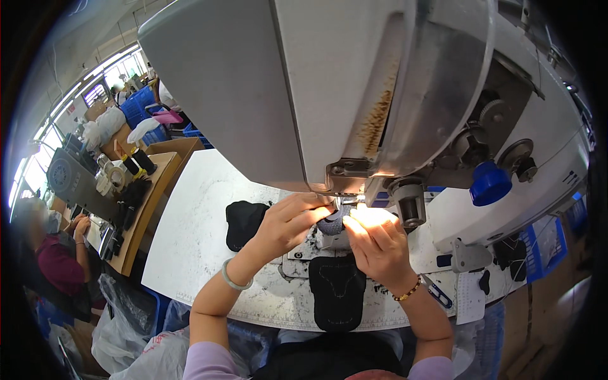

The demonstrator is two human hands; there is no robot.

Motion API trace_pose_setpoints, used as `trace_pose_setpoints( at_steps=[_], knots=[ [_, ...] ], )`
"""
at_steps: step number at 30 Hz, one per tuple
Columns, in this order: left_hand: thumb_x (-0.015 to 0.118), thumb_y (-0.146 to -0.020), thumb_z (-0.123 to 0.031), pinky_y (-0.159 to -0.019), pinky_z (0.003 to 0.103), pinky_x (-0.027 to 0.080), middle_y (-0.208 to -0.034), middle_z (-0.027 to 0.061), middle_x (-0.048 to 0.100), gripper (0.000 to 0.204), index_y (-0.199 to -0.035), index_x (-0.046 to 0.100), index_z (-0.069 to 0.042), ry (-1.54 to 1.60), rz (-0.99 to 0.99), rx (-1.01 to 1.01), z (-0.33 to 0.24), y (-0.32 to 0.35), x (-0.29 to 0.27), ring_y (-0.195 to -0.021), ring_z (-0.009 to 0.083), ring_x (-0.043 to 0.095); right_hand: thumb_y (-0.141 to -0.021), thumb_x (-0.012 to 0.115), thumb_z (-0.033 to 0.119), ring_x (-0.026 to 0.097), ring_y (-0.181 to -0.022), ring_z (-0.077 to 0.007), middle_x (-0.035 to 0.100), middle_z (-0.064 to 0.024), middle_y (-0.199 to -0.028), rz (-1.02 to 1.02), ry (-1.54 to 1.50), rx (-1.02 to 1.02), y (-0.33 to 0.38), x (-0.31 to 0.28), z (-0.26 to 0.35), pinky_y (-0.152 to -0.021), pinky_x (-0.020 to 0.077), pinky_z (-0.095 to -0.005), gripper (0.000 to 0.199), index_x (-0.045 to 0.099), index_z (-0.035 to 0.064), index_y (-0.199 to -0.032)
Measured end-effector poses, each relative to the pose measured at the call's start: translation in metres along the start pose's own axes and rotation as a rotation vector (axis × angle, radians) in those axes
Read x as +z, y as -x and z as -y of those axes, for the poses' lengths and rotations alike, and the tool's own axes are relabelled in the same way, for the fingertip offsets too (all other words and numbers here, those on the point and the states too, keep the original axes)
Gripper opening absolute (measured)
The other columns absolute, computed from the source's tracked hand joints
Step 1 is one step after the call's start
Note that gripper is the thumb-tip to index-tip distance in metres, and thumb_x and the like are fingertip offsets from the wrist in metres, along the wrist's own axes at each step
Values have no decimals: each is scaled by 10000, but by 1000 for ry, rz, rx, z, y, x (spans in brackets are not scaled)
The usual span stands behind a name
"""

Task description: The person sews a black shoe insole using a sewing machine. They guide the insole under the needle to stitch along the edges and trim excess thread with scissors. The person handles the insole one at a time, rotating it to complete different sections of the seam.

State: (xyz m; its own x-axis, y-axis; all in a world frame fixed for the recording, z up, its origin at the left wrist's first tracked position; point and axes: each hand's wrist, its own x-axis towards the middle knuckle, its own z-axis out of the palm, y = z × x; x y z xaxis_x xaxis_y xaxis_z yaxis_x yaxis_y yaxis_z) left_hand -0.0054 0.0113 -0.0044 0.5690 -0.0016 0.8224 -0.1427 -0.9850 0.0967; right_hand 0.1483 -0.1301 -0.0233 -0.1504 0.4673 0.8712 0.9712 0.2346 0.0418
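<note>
Both my hands meet under the head of a large white sewing machine (240, 82). My left hand (291, 223), with a pale bangle at its wrist, pinches the left edge of a small dark, curved fabric piece (330, 224). On the piece's right edge, my right hand (382, 244) has its fingers closed, brightly lit by the machine's lamp. The needle area is partly hidden by my fingers and the glare. Closer to me, a black fabric piece with a stitched outline (337, 296) lies at the table's front edge. Another black fabric piece (246, 223) rests left of my left hand.
Dark lint is scattered over the white table (190, 228). Thread snips (438, 294) and a white card (470, 297) lie right of my right wrist. A blue knob (490, 183) juts from the machine. At the left, another person (62, 259) works at a separate machine (79, 183).
</note>
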Motion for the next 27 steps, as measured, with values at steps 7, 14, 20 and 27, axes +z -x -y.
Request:
trace_pose_setpoints(
  at_steps=[7,14,20,27],
  knots=[
    [651,-636,101,-705,317,539,-949,101,652,298,-904,643,-29,-8,-134,-19,5,6,13,-847,266,644,-779,670,17,607,-848,-221,615,-74,-986,-33,-138,89,4,5,-7,-733,489,-325,257,654,38,-1034],
    [680,-658,71,-719,305,538,-952,102,659,227,-860,676,-32,198,-184,-195,10,19,20,-846,239,651,-818,651,34,619,-698,-213,661,-114,-908,-4,-290,149,10,12,-20,-678,506,-293,272,644,11,-1089],
    [666,-627,124,-696,298,540,-889,120,666,290,-880,675,-16,126,-129,-23,8,3,8,-809,254,656,-808,667,75,607,-820,-235,646,-114,-936,3,-306,198,8,12,-20,-742,482,-324,238,645,19,-1039],
    [643,-620,60,-772,344,528,-977,74,632,344,-953,643,-28,-46,17,37,-4,1,-3,-916,246,620,-751,749,152,531,-820,-196,502,-1,-871,-146,-129,70,15,18,-10,-788,416,-353,297,654,122,-1030]
  ],
)
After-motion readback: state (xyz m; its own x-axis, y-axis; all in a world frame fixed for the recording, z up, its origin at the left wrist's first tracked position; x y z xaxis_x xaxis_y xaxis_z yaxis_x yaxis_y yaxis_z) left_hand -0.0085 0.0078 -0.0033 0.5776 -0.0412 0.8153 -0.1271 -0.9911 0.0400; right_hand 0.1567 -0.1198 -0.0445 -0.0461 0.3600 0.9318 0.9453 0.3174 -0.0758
